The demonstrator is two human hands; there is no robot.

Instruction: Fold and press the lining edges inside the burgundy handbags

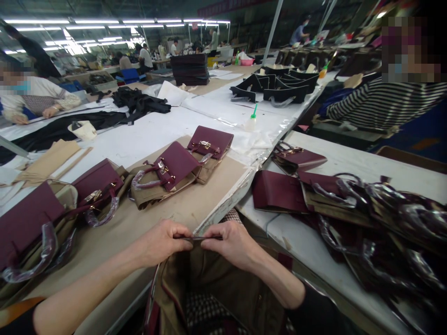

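Below me hangs an olive-brown handbag body (240, 288) with burgundy edging, its top edge stretched level between my hands. My left hand (169, 242) pinches that edge between thumb and fingers. A short way to the right, my right hand (230, 242) pinches the same edge. Ahead on brown paper lie burgundy handbags (178, 163) with gold clasps and plastic-wrapped handles. More burgundy handbags (31, 218) rest to the left of my left arm. The lower part of the bag is partly hidden by my right forearm.
A heap of burgundy handbags (349, 204) covers the right-hand table. Black bag parts (275, 86), a green-tipped bottle (252, 121) and black straps (139, 102) lie farther off. Co-workers sit at left and right, one in a striped sleeve (377, 104). The table edge (226, 200) runs just ahead.
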